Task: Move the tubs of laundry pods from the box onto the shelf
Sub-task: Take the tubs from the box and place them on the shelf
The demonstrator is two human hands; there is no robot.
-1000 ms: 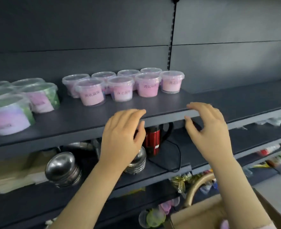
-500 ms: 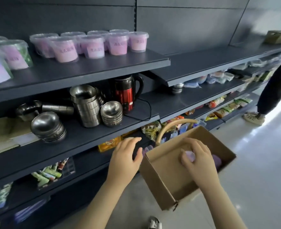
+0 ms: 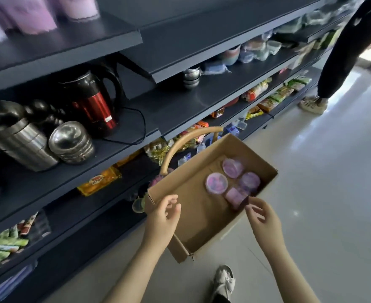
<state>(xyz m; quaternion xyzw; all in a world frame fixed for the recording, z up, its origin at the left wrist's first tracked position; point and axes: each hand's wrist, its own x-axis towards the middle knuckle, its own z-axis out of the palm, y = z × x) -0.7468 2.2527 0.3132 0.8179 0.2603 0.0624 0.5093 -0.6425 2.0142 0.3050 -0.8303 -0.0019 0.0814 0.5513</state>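
Note:
An open cardboard box (image 3: pixel 180 193) stands on the floor below me. Several clear tubs of pink and purple laundry pods lie in its far right corner: one lid-up tub (image 3: pixel 216 183), two more behind it (image 3: pixel 233 168) (image 3: pixel 249 181), and one on its side (image 3: pixel 236 196). My left hand (image 3: pixel 162 217) hovers over the box's near left rim with loosely curled fingers, holding nothing. My right hand (image 3: pixel 262 217) hangs at the right rim, fingertips close to the tipped tub, empty. More pink tubs (image 3: pixel 38 12) stand on the top shelf (image 3: pixel 75 40), blurred.
A red and black kettle (image 3: pixel 95 101) and stacked steel bowls (image 3: pixel 72 143) fill the second shelf. Snack packets lie on lower shelves. A curved basket handle (image 3: pixel 180 145) rises behind the box. Another person's leg (image 3: pixel 344 53) stands at the right. My shoe (image 3: pixel 223 281) is on the floor.
My view has dropped from the top shelf to the box. Both hands came down from the shelf edge to the box rim; the right hand has drawn back from inside the box.

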